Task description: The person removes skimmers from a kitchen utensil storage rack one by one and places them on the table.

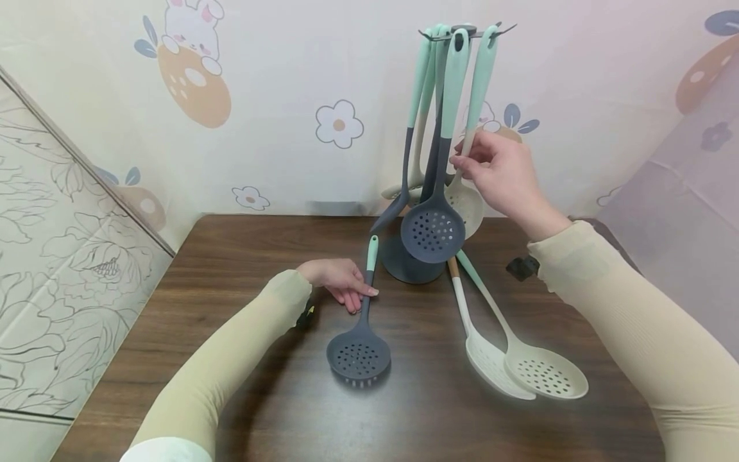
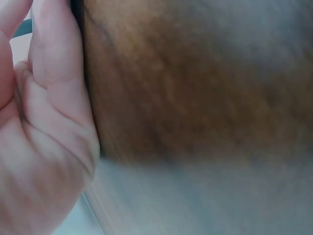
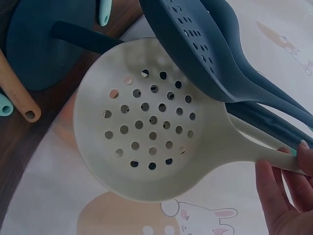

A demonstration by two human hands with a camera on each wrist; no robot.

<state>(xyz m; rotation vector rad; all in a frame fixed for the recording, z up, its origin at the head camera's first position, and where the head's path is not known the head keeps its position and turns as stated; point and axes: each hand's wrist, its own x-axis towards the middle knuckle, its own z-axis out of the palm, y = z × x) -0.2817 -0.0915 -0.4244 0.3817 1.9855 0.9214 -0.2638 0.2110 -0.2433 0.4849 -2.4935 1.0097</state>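
The cream skimmer point(image 1: 474, 205) hangs from the utensil rack point(image 1: 411, 269), upper right of the frame, its shaft pinched between my right hand's point(image 1: 503, 170) thumb and fingers. My left hand point(image 1: 339, 278) pinches the lower grey skimmer point(image 1: 358, 351) near centre. The hanging grey skimmer point(image 1: 433, 228) crowds the cream bowl, so a hasty sideways tug could, I judge, knock it loose.

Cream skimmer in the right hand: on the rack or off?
The cream skimmer seems on: a hook tip shows past its mint handle's top, while the right hand pinches its stem.
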